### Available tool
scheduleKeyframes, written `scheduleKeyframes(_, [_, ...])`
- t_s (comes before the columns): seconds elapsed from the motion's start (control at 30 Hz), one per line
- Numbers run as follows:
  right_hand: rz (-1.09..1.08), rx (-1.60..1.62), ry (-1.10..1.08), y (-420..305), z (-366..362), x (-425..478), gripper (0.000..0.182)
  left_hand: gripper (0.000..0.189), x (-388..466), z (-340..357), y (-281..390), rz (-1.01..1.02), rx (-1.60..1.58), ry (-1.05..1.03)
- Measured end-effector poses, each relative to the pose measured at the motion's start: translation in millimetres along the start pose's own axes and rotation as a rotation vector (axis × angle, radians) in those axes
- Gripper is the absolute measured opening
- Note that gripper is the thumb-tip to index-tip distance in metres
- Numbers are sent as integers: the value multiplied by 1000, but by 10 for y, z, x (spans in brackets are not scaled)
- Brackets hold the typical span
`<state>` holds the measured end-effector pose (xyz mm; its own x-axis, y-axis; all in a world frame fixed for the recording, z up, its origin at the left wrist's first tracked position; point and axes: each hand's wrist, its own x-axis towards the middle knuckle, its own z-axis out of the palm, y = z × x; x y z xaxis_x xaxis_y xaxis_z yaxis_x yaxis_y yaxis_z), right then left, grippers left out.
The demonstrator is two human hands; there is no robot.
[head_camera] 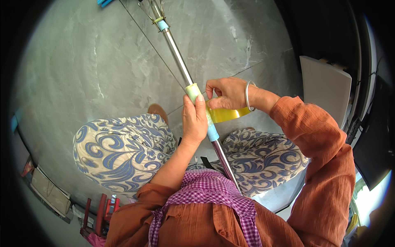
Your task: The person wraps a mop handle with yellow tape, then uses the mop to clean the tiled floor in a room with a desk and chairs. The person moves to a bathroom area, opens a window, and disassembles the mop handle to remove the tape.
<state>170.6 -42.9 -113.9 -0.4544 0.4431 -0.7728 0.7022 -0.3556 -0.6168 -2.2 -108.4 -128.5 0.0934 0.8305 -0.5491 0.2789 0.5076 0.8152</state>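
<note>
A metal mop-like pole slants from the top of the view down to my lap, passing between my knees. My left hand grips it at a pale green sleeve, thumb pointing up along the sleeve. Just below the hand, a light blue collar rings the pole. A wide band of glossy yellow tape stretches from the pole toward my right wrist. Thumb and curled fingers of my right hand pinch at its upper edge near the pole; the exact contact is partly hidden.
Higher up, the pole carries a hinged metal bracket, with blue pieces at the top edge. Grey tiled floor lies beneath. Right stands a pale panel; lower left are red furniture legs and a beige box-like item.
</note>
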Motion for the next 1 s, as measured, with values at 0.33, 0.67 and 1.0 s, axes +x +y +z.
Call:
scheduleKeyframes(0.33, [-373, 124, 126, 360, 156, 21, 42, 36, -212, 92, -32, -94, -188, -19])
scheduleKeyframes(0.67, [-400, -166, 270, 304, 187, -240, 35, 53, -49, 85, -101, -172, 29, 34])
scheduleKeyframes(1.0, [-389, -215, 363, 255, 234, -314, 36, 44, 44, -77, 608, 595, 1094, -247])
